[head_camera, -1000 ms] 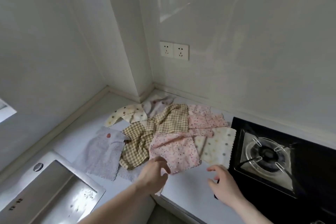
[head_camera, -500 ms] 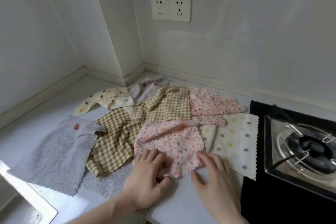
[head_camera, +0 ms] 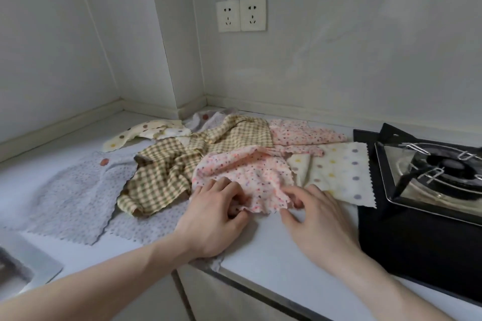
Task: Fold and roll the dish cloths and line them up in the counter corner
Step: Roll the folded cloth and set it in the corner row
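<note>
Head view: the pink floral cloth (head_camera: 245, 177) lies crumpled on the white desk (head_camera: 260, 250), its long axis running from its near edge away toward the wall, among a checked cloth (head_camera: 167, 174), a grey cloth (head_camera: 75, 190) and a dotted cream cloth (head_camera: 339, 172). The left hand (head_camera: 216, 216) and right hand (head_camera: 313, 219) each pinch its raised near edge with curled fingers (head_camera: 292, 191), beside the black stove (head_camera: 430, 185).

head-worn view, angled down, close over counter (head_camera: 263, 250) corner
</note>
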